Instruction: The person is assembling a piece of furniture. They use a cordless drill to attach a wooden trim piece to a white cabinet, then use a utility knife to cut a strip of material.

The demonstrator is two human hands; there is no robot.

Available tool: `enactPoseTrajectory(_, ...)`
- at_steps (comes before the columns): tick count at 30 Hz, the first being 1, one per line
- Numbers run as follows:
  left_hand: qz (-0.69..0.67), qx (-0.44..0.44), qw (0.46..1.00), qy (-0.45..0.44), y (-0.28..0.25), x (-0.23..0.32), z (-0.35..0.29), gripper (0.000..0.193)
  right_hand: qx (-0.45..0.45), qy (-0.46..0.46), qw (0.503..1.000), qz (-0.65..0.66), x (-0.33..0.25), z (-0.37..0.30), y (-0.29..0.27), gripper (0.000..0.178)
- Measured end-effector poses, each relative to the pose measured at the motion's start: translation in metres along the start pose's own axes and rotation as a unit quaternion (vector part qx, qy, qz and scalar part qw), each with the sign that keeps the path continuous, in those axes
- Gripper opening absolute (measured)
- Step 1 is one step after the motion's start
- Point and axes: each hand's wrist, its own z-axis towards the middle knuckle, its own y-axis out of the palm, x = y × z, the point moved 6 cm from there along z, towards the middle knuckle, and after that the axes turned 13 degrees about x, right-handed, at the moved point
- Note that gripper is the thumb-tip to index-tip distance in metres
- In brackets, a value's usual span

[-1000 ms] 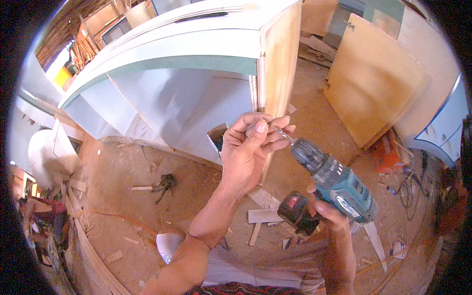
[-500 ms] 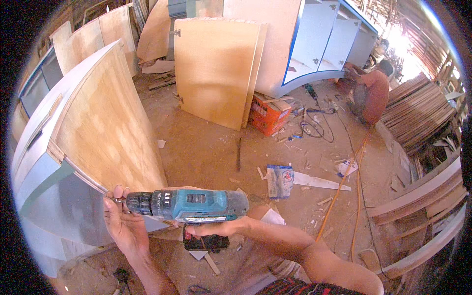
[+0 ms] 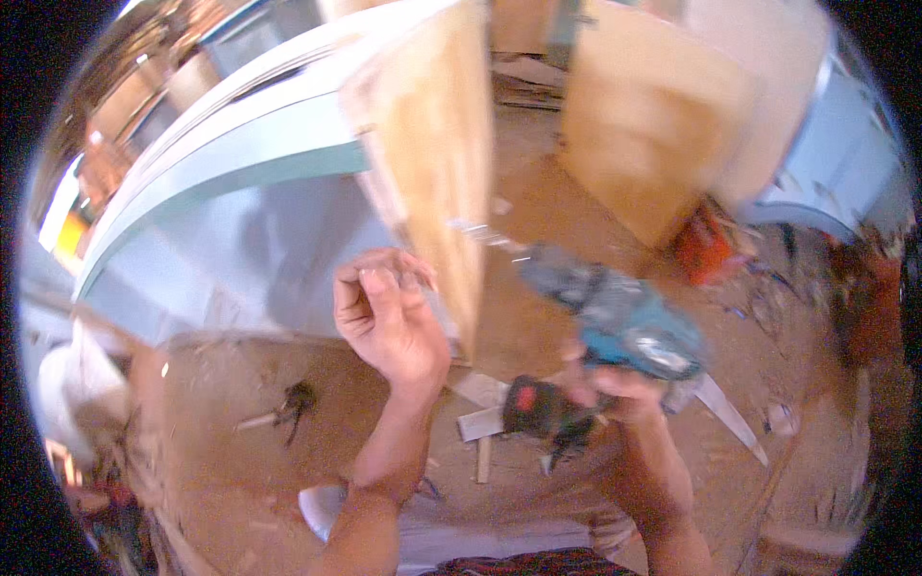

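My right hand [image 3: 626, 386] is wrapped round the grip of a teal and black cordless drill [image 3: 629, 322]. The drill's long bit [image 3: 488, 236] points up and left, its tip in front of a plywood face [image 3: 427, 144]. My left hand [image 3: 392, 315] is raised beside the lower edge of that face, fingers curled in with the thumb against them. Whatever those fingers hold, if anything, is hidden. Plywood covers one side of a large curved cabinet [image 3: 226, 182] in pale blue and white. Motion blurs the drill and right hand.
Light wooden panels [image 3: 643, 115] stand farther back, with an orange box [image 3: 703, 248] at their foot. A white tapered strip [image 3: 732, 420] and wood offcuts [image 3: 483, 459] lie on the brown floor. A dark clamp-like object [image 3: 293, 408] lies left of my left forearm.
The view has swung left, so the cabinet now sits nearer the middle. My left hand has come away from the drill's front end. The drill is now apart from it, to its right.
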Motion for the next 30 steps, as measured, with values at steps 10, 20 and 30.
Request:
enactPoseTrajectory(10, 0.423, -0.17, 0.89, -0.005, 0.027, -0.008, 0.062, 0.035, 0.035, 0.0, 0.999, -0.03, -0.009, 0.026, -0.014, 0.047)
enactPoseTrajectory(20, 0.463, -0.121, 0.872, 0.103, 0.026, -0.009, 0.064, 0.023, -0.066, 0.087, 0.994, -0.021, -0.021, 0.092, -0.007, 0.043)
enactPoseTrajectory(30, 0.454, -0.129, 0.879, 0.064, 0.019, -0.013, 0.065, 0.025, -0.079, 0.115, 0.99, -0.019, -0.014, 0.114, 0.002, 0.047)
